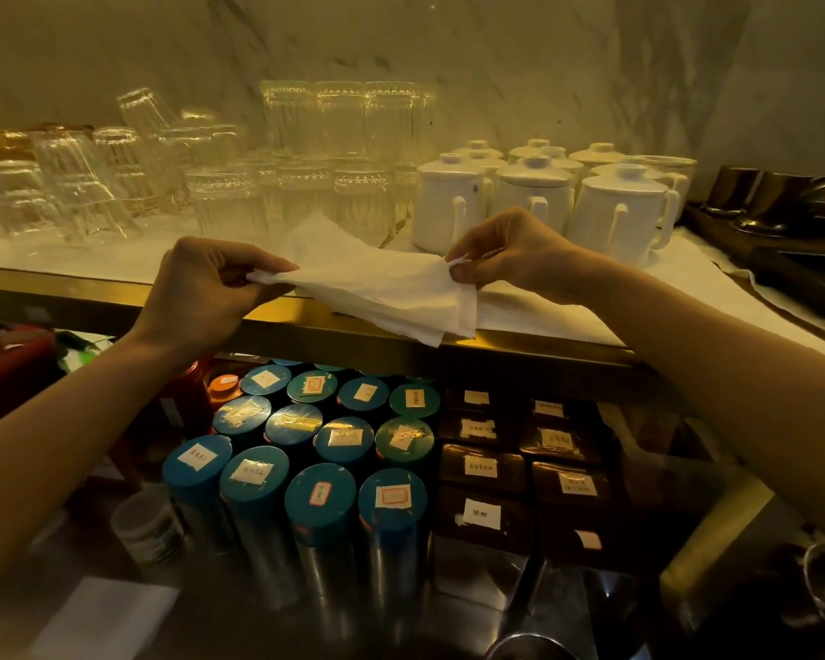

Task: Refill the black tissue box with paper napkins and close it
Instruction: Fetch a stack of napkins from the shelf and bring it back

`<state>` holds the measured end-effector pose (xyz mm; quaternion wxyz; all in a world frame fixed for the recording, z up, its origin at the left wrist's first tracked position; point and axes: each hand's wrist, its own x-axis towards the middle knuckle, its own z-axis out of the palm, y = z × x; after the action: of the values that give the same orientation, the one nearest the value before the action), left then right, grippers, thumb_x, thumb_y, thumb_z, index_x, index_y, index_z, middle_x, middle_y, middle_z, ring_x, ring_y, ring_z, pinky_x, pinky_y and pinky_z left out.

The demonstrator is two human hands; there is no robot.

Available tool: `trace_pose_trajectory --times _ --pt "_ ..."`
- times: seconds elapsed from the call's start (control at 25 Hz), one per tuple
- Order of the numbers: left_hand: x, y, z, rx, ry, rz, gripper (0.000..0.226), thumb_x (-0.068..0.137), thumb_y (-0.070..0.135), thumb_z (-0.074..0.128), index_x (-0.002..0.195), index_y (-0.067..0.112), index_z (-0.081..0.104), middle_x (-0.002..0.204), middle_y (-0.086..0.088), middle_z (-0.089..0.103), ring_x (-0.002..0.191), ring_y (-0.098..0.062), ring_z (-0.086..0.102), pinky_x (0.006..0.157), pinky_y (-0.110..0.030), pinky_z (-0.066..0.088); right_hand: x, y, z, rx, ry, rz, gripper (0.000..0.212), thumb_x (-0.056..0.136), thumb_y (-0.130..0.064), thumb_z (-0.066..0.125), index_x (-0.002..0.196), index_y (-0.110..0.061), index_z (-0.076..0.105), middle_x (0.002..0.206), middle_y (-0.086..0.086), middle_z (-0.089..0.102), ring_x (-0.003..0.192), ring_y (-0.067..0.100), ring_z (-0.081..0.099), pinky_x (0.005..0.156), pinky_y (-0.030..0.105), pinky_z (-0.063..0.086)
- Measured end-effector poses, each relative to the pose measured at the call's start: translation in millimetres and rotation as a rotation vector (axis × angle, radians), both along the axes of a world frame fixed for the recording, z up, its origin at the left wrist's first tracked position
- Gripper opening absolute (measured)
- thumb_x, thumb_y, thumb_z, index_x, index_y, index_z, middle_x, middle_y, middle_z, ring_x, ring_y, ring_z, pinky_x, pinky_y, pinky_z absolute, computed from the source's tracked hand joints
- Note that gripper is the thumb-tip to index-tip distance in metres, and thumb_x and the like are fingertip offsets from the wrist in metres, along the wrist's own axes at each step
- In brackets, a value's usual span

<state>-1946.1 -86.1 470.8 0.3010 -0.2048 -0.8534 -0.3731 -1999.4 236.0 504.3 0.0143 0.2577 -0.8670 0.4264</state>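
Note:
A white paper napkin is stretched between both hands above the front edge of a gold-trimmed shelf. My left hand pinches its left corner. My right hand pinches the right corner between thumb and fingers. The napkin hangs in loose folds, and its lower corner droops over the shelf edge. No black tissue box is in view.
Several upturned glasses and white lidded mugs stand on the shelf behind the napkin. Below the shelf are several teal-lidded metal canisters, dark labelled tins and a red container. Dark metal ware sits at the far right.

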Motion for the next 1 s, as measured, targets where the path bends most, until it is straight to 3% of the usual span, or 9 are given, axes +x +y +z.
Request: trace_pose_trajectory --times 0.12,0.28,0.44,0.6,0.68,0.84,0.92,1.0 --pt "13.1 -6.5 -0.5 0.043 0.012 0.062 0.028 0.083 0.01 0.071 0.109 0.02 0.068 0.104 0.003 0.069 0.09 0.005 0.065 0.081 -0.009 0.051 1.6 -11.5 1.9 -0.034 0.023 0.03 0.015 0.086 -0.003 0.067 0.098 -0.012 0.071 0.094 0.005 0.069 0.083 0.014 0.067 0.071 0.024 0.058" --pt "36.6 -19.2 -3.5 0.053 -0.009 0.158 0.029 0.086 0.005 0.066 0.109 0.022 0.067 0.105 0.005 0.068 0.093 0.001 0.062 0.076 -0.004 0.049 7.3 -30.1 2.7 -0.135 0.015 0.08 0.013 0.086 -0.003 0.067 0.096 -0.01 0.071 0.101 0.012 0.068 0.091 0.019 0.067 0.073 0.025 0.058" --pt "82.9 -50.8 -4.7 0.103 -0.016 0.266 0.031 0.086 0.004 0.067 0.11 0.023 0.066 0.105 0.008 0.067 0.088 0.013 0.062 0.075 0.0 0.045 25.3 -74.1 9.8 -0.139 0.043 0.171 0.012 0.085 -0.001 0.068 0.091 -0.011 0.071 0.099 0.014 0.067 0.091 0.022 0.066 0.074 0.026 0.059" --pt "161.2 -98.0 -4.2 0.174 -0.032 0.324 0.028 0.083 0.015 0.071 0.099 0.038 0.069 0.085 0.033 0.068 0.086 0.015 0.063 0.063 -0.004 0.048 65.5 -142.1 15.6 -0.138 0.089 0.299 0.012 0.084 -0.002 0.069 0.095 -0.007 0.071 0.099 0.02 0.069 0.089 0.025 0.067 0.072 0.027 0.058" --pt "213.5 -125.7 -5.2 0.195 0.005 0.404 0.032 0.082 0.014 0.073 0.094 0.043 0.068 0.083 0.043 0.064 0.09 0.014 0.063 0.068 -0.003 0.048 93.6 -187.1 16.3 -0.101 0.151 0.381 0.013 0.085 -0.004 0.07 0.097 -0.008 0.072 0.099 0.017 0.071 0.089 0.023 0.067 0.076 0.03 0.058" --pt "354.5 -190.5 -10.2 0.243 0.055 0.581 0.041 0.08 0.012 0.073 0.085 0.052 0.072 0.083 0.04 0.066 0.087 0.011 0.066 0.078 -0.006 0.049 176.9 -297.4 12.1 -0.136 0.119 0.601 0.017 0.085 -0.005 0.07 0.102 -0.005 0.072 0.103 0.014 0.071 0.094 0.022 0.068 0.081 0.032 0.059" --pt "439.6 -220.0 -11.2 0.243 0.068 0.7 0.044 0.079 0.008 0.074 0.082 0.052 0.073 0.08 0.039 0.067 0.081 0.011 0.066 0.075 -0.006 0.049 233.7 -359.3 5.3 -0.144 0.114 0.714 0.018 0.084 -0.008 0.071 0.102 -0.008 0.073 0.102 0.008 0.072 0.092 0.012 0.068 0.076 0.026 0.058" --pt "521.9 -239.4 -12.7 0.215 0.072 0.838 0.042 0.081 0.007 0.072 0.086 0.048 0.073 0.081 0.039 0.067 0.082 0.011 0.066 0.074 -0.005 0.049 293.8 -415.7 -0.6 -0.191 0.059 0.84 0.015 0.084 -0.007 0.072 0.098 -0.01 0.073 0.097 0.013 0.072 0.08 0.005 0.067 0.067 0.018 0.056"
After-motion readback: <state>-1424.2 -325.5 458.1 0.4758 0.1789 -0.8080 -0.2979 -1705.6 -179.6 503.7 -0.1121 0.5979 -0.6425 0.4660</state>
